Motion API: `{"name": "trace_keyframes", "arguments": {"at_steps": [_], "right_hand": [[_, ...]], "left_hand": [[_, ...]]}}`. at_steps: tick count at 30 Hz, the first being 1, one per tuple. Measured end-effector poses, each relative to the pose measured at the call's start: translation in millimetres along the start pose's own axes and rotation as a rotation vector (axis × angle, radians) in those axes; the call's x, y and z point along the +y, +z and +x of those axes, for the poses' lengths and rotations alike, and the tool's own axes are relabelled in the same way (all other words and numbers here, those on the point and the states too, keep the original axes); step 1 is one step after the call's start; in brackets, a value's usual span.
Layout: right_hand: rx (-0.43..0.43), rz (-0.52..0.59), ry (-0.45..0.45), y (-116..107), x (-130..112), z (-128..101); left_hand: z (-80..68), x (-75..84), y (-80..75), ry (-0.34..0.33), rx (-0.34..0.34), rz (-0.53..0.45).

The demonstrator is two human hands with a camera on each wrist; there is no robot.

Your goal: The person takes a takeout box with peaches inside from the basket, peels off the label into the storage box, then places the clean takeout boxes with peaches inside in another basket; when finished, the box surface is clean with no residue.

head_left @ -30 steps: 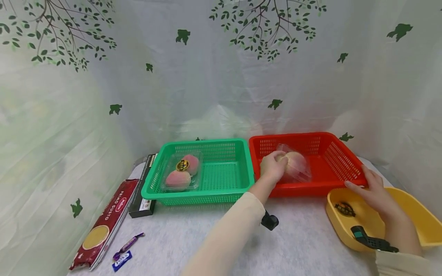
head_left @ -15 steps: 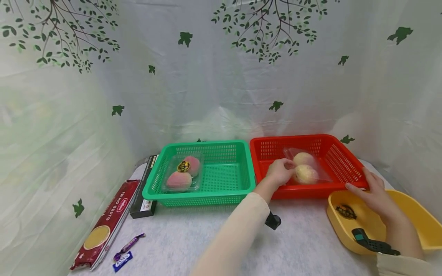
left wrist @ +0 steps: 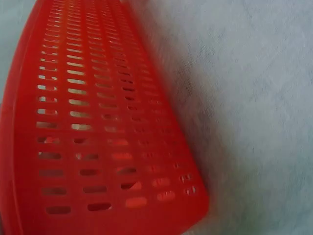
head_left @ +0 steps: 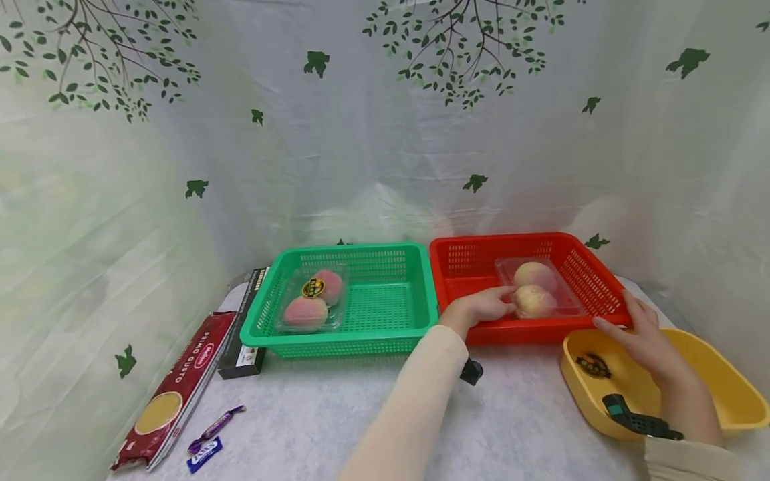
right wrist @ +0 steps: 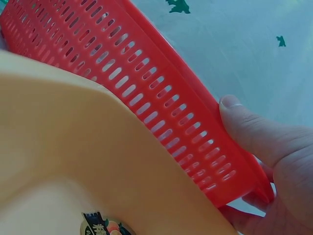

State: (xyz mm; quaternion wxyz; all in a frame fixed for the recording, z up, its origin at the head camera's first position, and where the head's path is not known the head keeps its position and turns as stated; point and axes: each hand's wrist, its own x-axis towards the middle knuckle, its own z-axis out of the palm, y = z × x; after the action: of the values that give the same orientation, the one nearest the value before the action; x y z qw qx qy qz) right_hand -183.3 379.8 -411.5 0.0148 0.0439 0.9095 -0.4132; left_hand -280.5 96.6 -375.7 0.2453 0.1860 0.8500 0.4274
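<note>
- Peaches (head_left: 535, 288), two of them, sit in a clear pack (head_left: 568, 302) inside the red basket (head_left: 535, 332), right of its middle and close to the front wall.
- Your left hand (head_left: 483, 306) reaches over the front rim, fingertips at the pack's left edge; whether they pinch the plastic or merely touch it, the head view does not settle.
- Your right hand (head_left: 646, 337) grips the basket's near right corner, thumb (right wrist: 244, 121) on the rim, other fingers tucked partly beneath.
- Settling the pack appears to be the step in hand: guide it by its plastic edge rather than by the fruit, which could bruise, and see that its base sits flat before you let go.
- Hold the corner with steady, light pressure; a tug could shift the basket or jostle the yellow tub (head_left: 728, 377) just in front of it.
- Lift your left wrist above the rim before drawing back, so that its strapped camera (head_left: 472, 372) does not catch.
- Out of sight to you are the pack's underside and much of your left thumb. Your left wrist view catches only the slotted basket wall and blurred table (left wrist: 259, 98), no hand; pale shapes behind the slots defy naming. Your right wrist view crops the tub's sticker (right wrist: 105, 227) at the bottom edge.
</note>
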Motion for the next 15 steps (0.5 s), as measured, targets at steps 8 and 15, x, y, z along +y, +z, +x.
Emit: {"name": "trace_keyframes", "arguments": {"at_steps": [8, 15], "right_hand": [[0.001, 0.006, 0.003, 3.1, -2.1, 2.0], [-0.002, 0.015, 0.003, 2.6, -0.6, 3.4]], "left_hand": [[3.4, -7.2, 1.0, 0.062, 0.389, -0.315], [-9.4, -7.3, -1.6, 0.129, 0.556, -0.578]]}}
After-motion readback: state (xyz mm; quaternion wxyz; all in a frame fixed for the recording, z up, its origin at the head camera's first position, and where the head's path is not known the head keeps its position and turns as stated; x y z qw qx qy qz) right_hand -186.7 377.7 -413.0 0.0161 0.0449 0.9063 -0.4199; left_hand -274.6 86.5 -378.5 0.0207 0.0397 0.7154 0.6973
